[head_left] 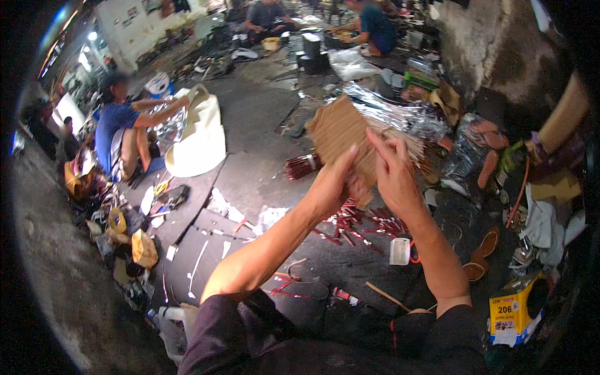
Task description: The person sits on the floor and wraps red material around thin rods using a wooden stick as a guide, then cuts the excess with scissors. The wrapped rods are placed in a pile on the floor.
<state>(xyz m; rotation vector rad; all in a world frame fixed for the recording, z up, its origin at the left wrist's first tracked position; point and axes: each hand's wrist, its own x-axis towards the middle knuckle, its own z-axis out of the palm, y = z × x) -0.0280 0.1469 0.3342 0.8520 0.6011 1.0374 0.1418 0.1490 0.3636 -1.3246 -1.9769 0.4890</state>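
Both of my hands are raised in front of me on a brown cardboard piece (337, 128). My left hand (337, 178) grips its lower edge with the thumb pressed against the face. My right hand (392, 167) pinches the right side, fingers spread over thin pale sticks (417, 150) that run behind the card. Below my hands, several red sticks (353, 226) lie scattered on the dark floor. A tied bundle of dark red sticks (303, 165) lies to the left of the card.
Silver foil sheets (400, 112) lie behind the card. A small white container (399, 251) and sandals (481, 256) are at right, a yellow box (514, 311) at lower right. A person in blue (122, 134) sits at left beside a cream sack (200, 140). Other people work far back.
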